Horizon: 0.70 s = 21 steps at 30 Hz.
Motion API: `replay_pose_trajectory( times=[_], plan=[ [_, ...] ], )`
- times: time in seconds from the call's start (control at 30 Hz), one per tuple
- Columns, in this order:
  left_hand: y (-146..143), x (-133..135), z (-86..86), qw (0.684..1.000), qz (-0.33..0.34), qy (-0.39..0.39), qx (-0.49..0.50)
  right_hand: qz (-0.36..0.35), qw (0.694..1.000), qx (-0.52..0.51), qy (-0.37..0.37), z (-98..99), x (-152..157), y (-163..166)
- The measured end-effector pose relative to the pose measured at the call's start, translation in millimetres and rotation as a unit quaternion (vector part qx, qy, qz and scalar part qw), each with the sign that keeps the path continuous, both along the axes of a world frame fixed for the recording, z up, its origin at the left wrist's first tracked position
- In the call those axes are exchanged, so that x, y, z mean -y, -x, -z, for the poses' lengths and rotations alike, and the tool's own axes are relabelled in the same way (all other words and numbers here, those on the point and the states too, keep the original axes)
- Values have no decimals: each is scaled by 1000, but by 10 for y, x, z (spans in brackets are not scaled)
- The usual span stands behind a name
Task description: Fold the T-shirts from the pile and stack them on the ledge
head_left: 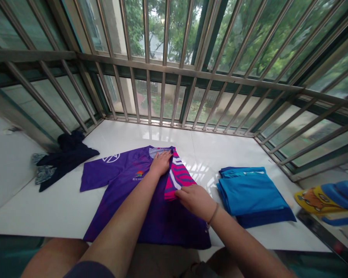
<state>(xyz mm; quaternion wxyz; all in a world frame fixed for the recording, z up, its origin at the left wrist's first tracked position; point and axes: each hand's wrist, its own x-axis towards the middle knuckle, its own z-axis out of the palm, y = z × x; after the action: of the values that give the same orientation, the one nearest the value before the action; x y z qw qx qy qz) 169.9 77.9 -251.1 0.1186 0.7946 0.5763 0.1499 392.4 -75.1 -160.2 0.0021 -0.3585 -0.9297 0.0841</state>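
A purple T-shirt (118, 200) lies spread on the white ledge, its collar toward the window and its lower hem by the near edge. One pink-and-purple striped sleeve (179, 173) is folded inward over the shirt's right side; the other sleeve stretches out to the left. My left hand (161, 163) rests flat on the shirt just below the collar, fingers extended. With fingers pinched together, my right hand (195, 199) grips the lower end of the striped sleeve.
Folded blue clothes (249, 193) are stacked on the white ledge (203, 144) at right. Dark crumpled clothing (69, 154) lies at left. A yellow and blue object (330, 199) stands far right. Metal window bars (162, 96) border the ledge's back and sides.
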Motion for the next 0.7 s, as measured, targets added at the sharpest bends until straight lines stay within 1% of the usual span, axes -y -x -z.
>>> replay_pose_trajectory(
  times=[0.1, 0.2, 0.27, 0.37, 0.43, 0.57, 0.63, 0.7],
  plan=[
    [-4, 3, -13, 1000, -4, -1, 6, -22, 998, 52, 12, 236, 143, 117],
    [-8, -1, -15, 1000, -6, -3, 14, -15, 998, 60, 20, 401, 264, 154],
    [-6, -11, -9, 1000, -8, -5, 24, -6, 999, 40, 27, 431, 345, 154],
    [4, -36, 9, 999, -17, -8, 43, 13, 999, -12, 37, 403, 431, 106],
    [15, -55, 21, 998, -26, -10, 57, 59, 997, -39, 25, 389, 430, 26],
    [44, -81, 33, 995, -45, -17, 87, 193, 979, -38, -54, 429, 266, -236],
    [60, -83, 28, 993, -51, -23, 100, 231, 970, -21, -72, 460, 153, -372],
    [73, -79, 15, 992, -51, -30, 109, 250, 966, -5, -63, 485, 62, -476]
  ],
)
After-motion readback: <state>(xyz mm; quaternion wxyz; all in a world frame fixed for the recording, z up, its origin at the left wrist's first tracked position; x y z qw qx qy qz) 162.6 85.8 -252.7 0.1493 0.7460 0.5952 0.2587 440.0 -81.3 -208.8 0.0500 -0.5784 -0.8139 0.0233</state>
